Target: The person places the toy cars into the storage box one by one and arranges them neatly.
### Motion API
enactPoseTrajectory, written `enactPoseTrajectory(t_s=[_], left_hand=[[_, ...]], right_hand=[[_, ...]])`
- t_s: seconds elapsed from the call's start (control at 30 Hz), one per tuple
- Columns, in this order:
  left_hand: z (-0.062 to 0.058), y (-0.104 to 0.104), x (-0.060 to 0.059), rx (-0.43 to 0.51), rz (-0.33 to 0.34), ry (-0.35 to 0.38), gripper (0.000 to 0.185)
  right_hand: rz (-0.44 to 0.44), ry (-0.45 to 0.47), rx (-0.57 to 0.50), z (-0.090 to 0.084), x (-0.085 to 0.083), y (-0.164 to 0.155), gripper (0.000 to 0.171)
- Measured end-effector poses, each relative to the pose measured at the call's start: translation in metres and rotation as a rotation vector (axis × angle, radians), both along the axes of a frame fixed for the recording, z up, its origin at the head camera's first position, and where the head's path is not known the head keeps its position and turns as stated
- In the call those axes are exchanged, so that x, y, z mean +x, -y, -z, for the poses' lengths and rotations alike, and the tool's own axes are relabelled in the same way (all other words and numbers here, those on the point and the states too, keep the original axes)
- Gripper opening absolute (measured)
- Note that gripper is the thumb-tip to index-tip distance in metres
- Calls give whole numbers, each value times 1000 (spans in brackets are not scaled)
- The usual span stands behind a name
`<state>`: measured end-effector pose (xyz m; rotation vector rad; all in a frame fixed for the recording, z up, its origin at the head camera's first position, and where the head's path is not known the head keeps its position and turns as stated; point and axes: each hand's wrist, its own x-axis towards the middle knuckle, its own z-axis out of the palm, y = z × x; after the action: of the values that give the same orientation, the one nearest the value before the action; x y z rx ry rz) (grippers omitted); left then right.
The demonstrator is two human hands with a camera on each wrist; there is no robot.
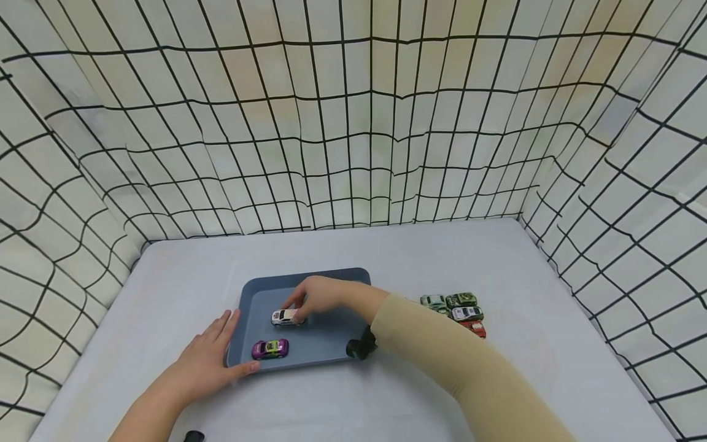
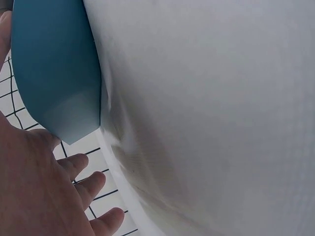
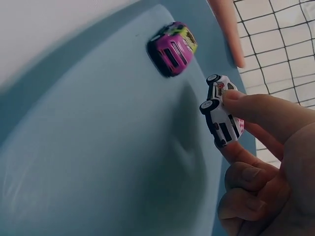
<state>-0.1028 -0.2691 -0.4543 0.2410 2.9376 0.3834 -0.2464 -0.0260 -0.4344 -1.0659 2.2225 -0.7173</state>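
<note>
A white toy car (image 3: pixel 222 110) is pinched between the thumb and fingers of my right hand (image 1: pixel 320 294), over the blue-grey tray (image 1: pixel 320 350). In the right wrist view its wheels face the tray's floor, and a shadow falls below it. A purple and yellow-green toy car (image 1: pixel 270 348) sits in the tray's near left corner. My left hand (image 1: pixel 207 356) rests at the tray's left end with fingers spread, the thumb along the near rim. The left wrist view shows the tray's outer wall (image 2: pixel 56 73) beside that hand.
Right of the tray, several toy cars (image 1: pixel 467 314) stand grouped on the white table (image 1: pixel 530 368), partly behind the right sleeve (image 1: pixel 436 344). A black object (image 1: pixel 361 345) shows by the right forearm at the tray's near right corner. Black-grid netting (image 1: pixel 342 135) encloses the table's back and sides.
</note>
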Motion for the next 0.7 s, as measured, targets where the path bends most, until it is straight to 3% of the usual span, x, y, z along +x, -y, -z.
enactPoseTrajectory(t_s=[0.7], left_hand=[[1, 1, 1, 26, 9, 0, 122]], right_hand=[[52, -62, 85, 15, 10, 33, 38]])
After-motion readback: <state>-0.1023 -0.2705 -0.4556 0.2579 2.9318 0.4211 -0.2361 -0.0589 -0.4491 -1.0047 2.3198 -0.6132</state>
